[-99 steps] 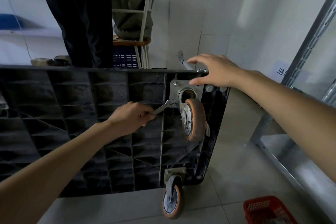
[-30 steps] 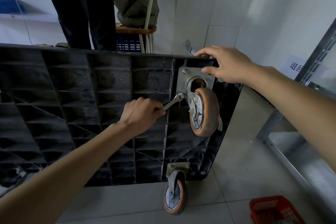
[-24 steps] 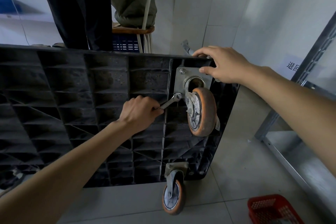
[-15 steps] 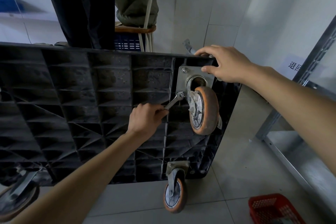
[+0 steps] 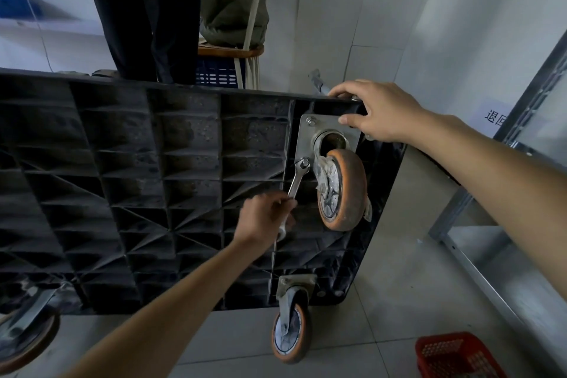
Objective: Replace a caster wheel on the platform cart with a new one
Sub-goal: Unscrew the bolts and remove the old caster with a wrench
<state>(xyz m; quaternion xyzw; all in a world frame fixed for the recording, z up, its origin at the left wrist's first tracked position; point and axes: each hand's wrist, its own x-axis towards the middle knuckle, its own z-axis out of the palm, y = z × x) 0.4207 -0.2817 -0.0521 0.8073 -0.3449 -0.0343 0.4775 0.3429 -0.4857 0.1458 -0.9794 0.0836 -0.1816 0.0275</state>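
Note:
The platform cart (image 5: pixel 153 181) stands on its side, its black ribbed underside facing me. An orange caster wheel (image 5: pixel 343 190) hangs from a metal mounting plate (image 5: pixel 306 135) at the upper right corner. My left hand (image 5: pixel 265 218) grips the handle of a steel wrench (image 5: pixel 297 178), whose ring end sits on the plate's lower left bolt. My right hand (image 5: pixel 379 115) grips the cart's top corner, fingers over the edge and thumb on the plate. One bolt shows at the plate's upper left.
A second orange caster (image 5: pixel 290 334) rests on the tiled floor below; a third (image 5: pixel 24 337) sits at the bottom left. A red basket (image 5: pixel 457 354) lies at the lower right beside a metal shelf frame (image 5: pixel 478 215). A person's dark trousers (image 5: pixel 144 9) and a stool (image 5: pixel 233 49) stand behind the cart.
My left hand has swung the wrench handle downward around the bolt, from nearly sideways to steeply down. My right hand stays on the cart's corner.

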